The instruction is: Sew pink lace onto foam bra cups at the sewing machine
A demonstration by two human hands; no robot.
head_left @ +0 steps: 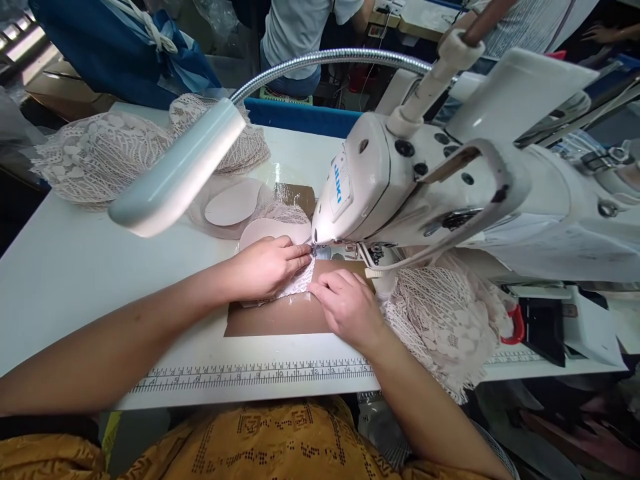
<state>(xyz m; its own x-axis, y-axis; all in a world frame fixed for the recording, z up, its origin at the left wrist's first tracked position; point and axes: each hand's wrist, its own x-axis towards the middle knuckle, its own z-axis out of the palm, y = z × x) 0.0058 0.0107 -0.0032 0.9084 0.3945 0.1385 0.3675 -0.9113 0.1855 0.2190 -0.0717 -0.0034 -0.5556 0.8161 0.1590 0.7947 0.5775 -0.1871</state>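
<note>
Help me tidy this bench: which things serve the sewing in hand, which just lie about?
Likely belonging:
pale lace fabric under the left hand
white JUKI sewing machine
smooth brown sheet
white gooseneck lamp
beige lace piles

Probably lying about:
blue cloth bundle
red curved handle

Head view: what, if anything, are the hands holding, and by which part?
The lace piece: the left hand rests its fingers on it beside the sewing machine; the right hand touches its near right corner. Whether either pinches it cannot be told.
</note>
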